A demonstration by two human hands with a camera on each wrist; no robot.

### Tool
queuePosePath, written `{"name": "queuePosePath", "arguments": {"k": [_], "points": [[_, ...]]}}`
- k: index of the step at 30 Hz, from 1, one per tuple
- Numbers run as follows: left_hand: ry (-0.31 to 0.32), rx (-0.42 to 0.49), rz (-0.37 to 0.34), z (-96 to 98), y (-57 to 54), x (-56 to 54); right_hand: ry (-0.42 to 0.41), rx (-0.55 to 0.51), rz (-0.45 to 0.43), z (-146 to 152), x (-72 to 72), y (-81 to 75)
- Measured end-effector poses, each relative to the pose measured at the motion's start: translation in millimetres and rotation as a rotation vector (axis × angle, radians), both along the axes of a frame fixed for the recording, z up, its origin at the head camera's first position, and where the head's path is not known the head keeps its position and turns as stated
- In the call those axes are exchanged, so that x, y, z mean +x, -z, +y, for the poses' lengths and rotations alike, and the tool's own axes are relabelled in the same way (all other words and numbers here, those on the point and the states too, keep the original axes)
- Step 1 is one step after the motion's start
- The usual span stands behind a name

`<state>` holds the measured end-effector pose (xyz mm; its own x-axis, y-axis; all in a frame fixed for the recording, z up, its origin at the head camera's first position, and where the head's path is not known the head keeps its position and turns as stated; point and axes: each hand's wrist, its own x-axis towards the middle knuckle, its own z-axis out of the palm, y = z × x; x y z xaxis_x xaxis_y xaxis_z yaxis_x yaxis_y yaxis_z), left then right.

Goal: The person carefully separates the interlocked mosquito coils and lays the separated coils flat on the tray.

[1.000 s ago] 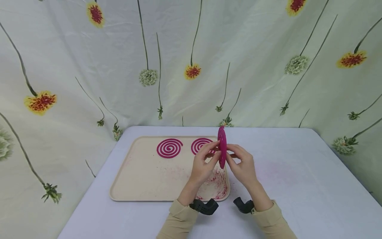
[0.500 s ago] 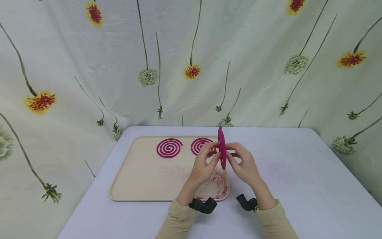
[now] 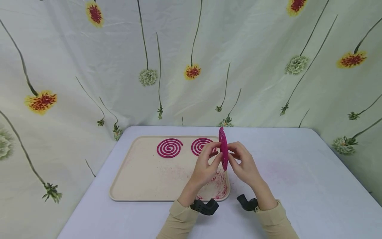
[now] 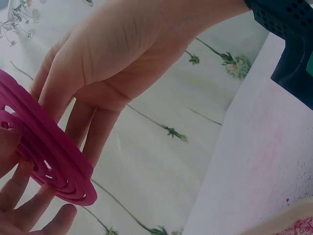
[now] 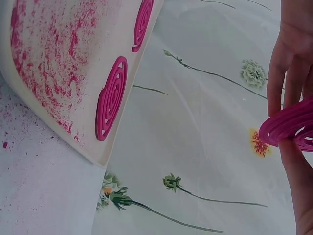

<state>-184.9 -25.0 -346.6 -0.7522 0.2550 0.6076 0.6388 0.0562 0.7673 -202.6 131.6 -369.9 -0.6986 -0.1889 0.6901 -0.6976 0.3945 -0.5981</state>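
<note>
Both hands hold a magenta spiral mosquito coil (image 3: 223, 149) up above the right part of the tray. It stands upright and edge-on in the head view. My left hand (image 3: 206, 165) pinches it from the left with thumb and fingers. From the other side, my right hand (image 3: 245, 165) grips it the same way. In the left wrist view the coil (image 4: 46, 147) appears thick and layered; whether it is one coil or two together I cannot tell. Two more coils lie flat at the tray's far side: a left coil (image 3: 169, 148) and another coil (image 3: 193, 147) partly behind my left hand.
The beige tray (image 3: 140, 179) lies on a white-covered table (image 3: 298, 186), with magenta crumbs (image 3: 219, 186) in its near right corner. Pink dust marks the cloth to the right. A flower-printed curtain (image 3: 259, 96) hangs behind the table.
The held coil tilts slightly differently and sits a touch lower and further right. My right wrist has swung a little to the right. The coils on the tray stay put.
</note>
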Motion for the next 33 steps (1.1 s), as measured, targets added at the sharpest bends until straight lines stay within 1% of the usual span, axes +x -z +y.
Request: {"name": "queuePosePath", "arguments": {"k": [3, 7, 9, 11, 13, 17, 20, 22, 25, 28, 33], "points": [[0.0, 0.001, 0.002, 0.6, -0.6, 1.3, -0.015, 0.0, 0.016, -3, 7.9, -11.1], [0.01, 0.024, 0.012, 1.4, 0.5, 1.3, -0.028, -0.011, -0.009, -6, 19.1, -25.4], [0.019, 0.038, 0.016, 1.1, 1.4, 0.8, -0.029, -0.015, -0.028, -5, 21.0, -27.5], [0.038, 0.045, 0.005, -0.2, 1.6, -0.1, -0.029, -0.016, -0.04, -5, 21.8, -28.4], [0.061, 0.045, -0.026, -2.3, 1.6, -0.7, -0.035, -0.019, -0.041, -4, 22.0, -28.2], [0.13, 0.056, -0.087, -6.5, 2.6, -2.0, -0.043, -0.033, -0.027, -3, 21.9, -27.1], [0.162, 0.088, -0.09, -6.9, 3.6, -2.7, -0.048, -0.052, 0.011, -1, 21.3, -25.0], [0.165, 0.108, -0.08, -6.4, 3.9, -3.0, -0.057, -0.078, 0.03, 1, 17.9, -20.2], [0.146, 0.13, -0.063, -6.1, 5.4, -3.5, -0.076, -0.126, 0.022, 5, 10.7, -10.2], [0.127, 0.146, -0.068, -6.8, 6.6, -3.7, -0.094, -0.173, -0.031, 10, 4.7, -1.2], [0.116, 0.161, -0.122, -8.3, 6.4, -3.3, -0.134, -0.21, -0.118, 14, 4.6, 0.2]]}}
